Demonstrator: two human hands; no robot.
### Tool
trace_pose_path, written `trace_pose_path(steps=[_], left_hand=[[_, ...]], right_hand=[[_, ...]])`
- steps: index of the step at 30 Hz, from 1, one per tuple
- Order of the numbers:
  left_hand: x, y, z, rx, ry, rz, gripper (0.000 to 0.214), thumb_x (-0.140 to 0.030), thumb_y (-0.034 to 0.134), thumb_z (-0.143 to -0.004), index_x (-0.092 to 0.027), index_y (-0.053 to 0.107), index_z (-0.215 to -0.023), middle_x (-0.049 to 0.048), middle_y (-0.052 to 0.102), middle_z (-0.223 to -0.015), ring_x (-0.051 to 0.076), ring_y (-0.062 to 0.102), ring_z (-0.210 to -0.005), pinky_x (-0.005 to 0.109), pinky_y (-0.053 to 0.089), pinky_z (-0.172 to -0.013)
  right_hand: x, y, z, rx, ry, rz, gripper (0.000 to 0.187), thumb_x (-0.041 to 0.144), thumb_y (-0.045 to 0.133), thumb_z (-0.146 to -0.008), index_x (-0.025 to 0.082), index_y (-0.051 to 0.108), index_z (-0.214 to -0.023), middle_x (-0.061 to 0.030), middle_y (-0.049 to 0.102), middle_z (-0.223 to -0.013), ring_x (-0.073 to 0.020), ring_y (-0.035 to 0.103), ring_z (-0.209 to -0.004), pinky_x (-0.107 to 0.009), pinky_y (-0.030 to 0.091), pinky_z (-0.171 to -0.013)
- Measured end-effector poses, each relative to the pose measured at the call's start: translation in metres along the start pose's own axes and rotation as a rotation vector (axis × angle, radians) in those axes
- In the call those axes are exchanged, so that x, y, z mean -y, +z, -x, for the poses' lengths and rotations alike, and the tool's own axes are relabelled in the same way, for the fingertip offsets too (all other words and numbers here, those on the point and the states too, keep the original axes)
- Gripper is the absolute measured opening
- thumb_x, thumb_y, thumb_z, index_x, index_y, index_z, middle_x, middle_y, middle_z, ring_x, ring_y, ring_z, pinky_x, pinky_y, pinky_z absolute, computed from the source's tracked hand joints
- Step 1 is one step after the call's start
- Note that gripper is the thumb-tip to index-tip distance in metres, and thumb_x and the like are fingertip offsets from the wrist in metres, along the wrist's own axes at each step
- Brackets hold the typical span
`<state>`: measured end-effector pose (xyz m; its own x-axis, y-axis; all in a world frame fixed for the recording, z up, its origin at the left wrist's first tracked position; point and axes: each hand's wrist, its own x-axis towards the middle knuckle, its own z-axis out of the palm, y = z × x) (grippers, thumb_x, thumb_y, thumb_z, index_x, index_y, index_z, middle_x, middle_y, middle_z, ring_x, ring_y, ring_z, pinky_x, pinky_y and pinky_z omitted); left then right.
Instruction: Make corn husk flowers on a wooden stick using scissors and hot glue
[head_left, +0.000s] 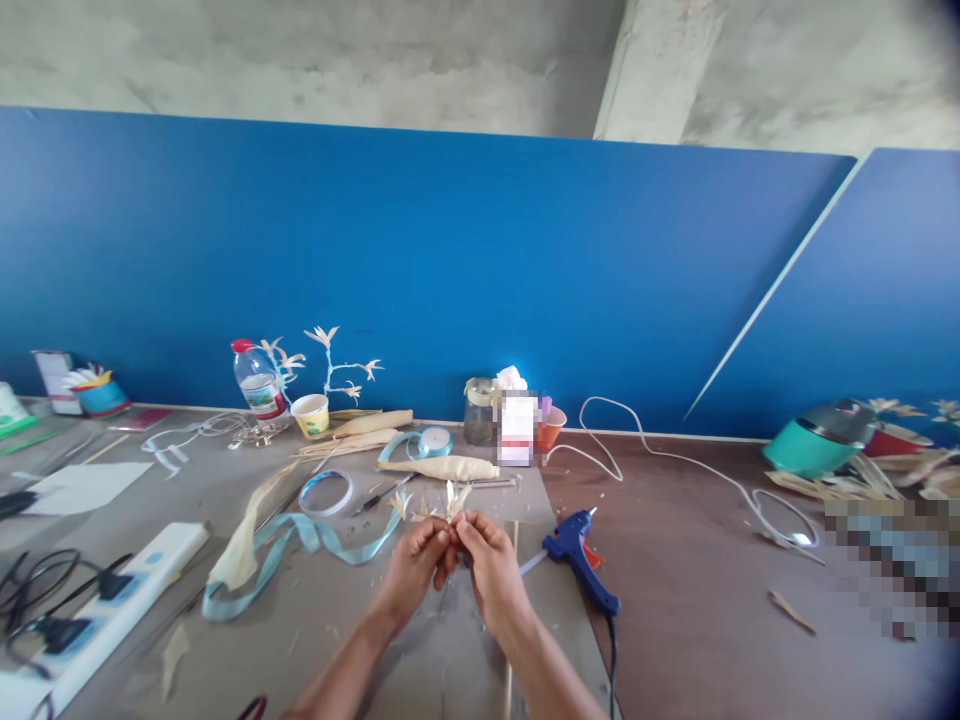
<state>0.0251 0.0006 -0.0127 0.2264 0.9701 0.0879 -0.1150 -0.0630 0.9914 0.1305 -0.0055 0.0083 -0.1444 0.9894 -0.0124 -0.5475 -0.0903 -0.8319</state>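
Note:
My left hand [421, 562] and my right hand [486, 560] meet over the grey table, fingertips pinched together. Between them they hold a small pale corn-husk flower [453, 500], its petals pointing up. Its lower end is hidden by my fingers. More pale husk petals [405, 503] show just left of it. A light blue ribbon [345, 548] curls across the table beside my left hand. To the right of my right hand lies a blue glue gun [581, 560] with a glue stick in its back.
A white power strip [142, 590] with plugged cords lies at left. Behind stand a plastic bottle [259, 380], a paper cup [310, 415] with branching husk flowers, and a glass jar [478, 412]. A tape roll [325, 493] and dried husks [450, 468] lie nearer. A white cable [675, 455] crosses the brown table.

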Motion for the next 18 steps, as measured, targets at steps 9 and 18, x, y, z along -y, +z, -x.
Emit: trace_pose_path(steps=[9,18], left_hand=[[-0.006,-0.008,-0.001,-0.058,-0.024,0.136,0.024,-0.041,0.051,-0.081,-0.017,0.053,-0.077,-0.0047,0.051,-0.053,0.007,0.039,-0.040,0.020,0.027,-0.041],[-0.024,-0.038,-0.012,-0.440,0.219,0.366,0.016,-0.033,0.061,-0.076,-0.018,0.057,-0.077,-0.0092,0.047,-0.048,0.003,0.033,-0.040,0.024,0.042,-0.063]], right_hand=[[-0.005,-0.020,-0.011,-0.383,-0.076,0.122,0.030,0.046,0.064,-0.068,0.018,0.056,-0.057,0.0022,0.055,-0.055,-0.0113,0.046,-0.050,-0.024,0.038,-0.051],[0.004,-0.025,-0.012,-0.457,-0.222,0.317,0.039,0.049,0.049,-0.078,0.021,0.038,-0.052,0.0051,0.037,-0.050,-0.0110,0.034,-0.049,-0.024,0.028,-0.050]])
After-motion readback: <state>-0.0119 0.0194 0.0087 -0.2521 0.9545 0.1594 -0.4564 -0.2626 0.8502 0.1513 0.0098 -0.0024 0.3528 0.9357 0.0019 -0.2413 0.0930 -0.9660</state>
